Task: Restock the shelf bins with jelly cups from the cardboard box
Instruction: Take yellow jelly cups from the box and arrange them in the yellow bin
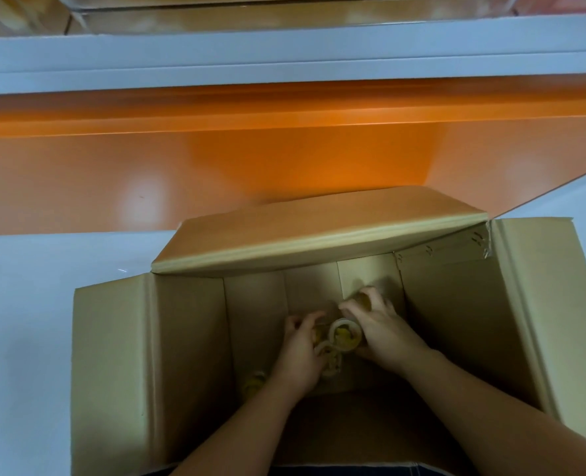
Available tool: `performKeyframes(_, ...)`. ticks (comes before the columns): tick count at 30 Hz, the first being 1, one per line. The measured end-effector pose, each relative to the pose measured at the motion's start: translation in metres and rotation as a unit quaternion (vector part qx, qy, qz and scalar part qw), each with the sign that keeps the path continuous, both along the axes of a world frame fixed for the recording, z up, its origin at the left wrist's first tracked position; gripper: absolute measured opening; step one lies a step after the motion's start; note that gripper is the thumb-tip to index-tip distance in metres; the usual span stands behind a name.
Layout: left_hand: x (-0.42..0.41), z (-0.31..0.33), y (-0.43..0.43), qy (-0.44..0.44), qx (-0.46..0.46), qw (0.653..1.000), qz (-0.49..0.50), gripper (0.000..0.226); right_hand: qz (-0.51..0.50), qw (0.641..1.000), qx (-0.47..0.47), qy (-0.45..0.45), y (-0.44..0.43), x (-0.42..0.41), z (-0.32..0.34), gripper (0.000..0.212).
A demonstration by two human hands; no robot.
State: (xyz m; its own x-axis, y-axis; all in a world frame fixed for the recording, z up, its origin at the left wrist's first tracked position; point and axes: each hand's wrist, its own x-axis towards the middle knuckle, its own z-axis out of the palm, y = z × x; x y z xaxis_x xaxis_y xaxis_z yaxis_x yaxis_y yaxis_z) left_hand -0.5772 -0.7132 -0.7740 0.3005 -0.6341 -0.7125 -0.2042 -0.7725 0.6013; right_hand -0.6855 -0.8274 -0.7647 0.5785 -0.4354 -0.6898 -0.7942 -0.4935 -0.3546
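Observation:
An open cardboard box [113, 355] stands on the floor below me, flaps spread. Both my hands reach down to its bottom. My left hand [300, 353] curls around clear jelly cups with yellow filling [329, 359] at the box's middle. My right hand [382, 326] grips another jelly cup [344, 334], and its fingertips close over one more cup [362, 298] farther back. A loose yellow cup [253, 381] lies on the box floor, left of my left wrist.
An orange shelf base [250, 149] rises just beyond the box. Above it runs a grey-white shelf edge [284, 60], with a clear bin [284, 8] at the top of view. Pale floor [23, 304] lies left of the box.

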Motion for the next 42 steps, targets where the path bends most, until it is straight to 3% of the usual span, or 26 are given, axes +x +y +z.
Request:
performKeyframes(3, 0.001, 0.000, -0.001, 0.008, -0.002, 1.000, 0.008, 0.069, -0.063, 0.998, -0.005, -0.018, -0.003, 0.000, 0.001, 0.046)
performKeyframes(10, 0.008, 0.011, -0.004, 0.006, 0.009, 1.000, -0.010, 0.062, -0.134, 0.990, 0.002, -0.044, -0.007, 0.001, 0.014, 0.023)
performKeyframes(17, 0.019, 0.063, -0.010, -0.026, -0.064, 0.997, -0.042, 0.050, -0.121, 0.988, -0.002, -0.100, -0.011, 0.003, 0.065, 0.029)
performKeyframes(25, 0.031, 0.166, 0.000, -0.082, -0.194, 0.976, -0.057, 0.048, -0.020, 0.973, -0.071, -0.217, -0.005, 0.009, 0.175, 0.037)
performKeyframes(34, 0.055, 0.320, 0.013, -0.219, -0.350, 0.907, -0.082, 0.053, 0.042, 0.902, -0.202, -0.379, -0.004, 0.024, 0.333, 0.038)
performKeyframes(42, 0.094, 0.406, -0.002, -0.290, -0.422, 0.857, -0.059, 0.053, 0.036, 0.837, -0.287, -0.464, -0.019, 0.048, 0.407, 0.036)
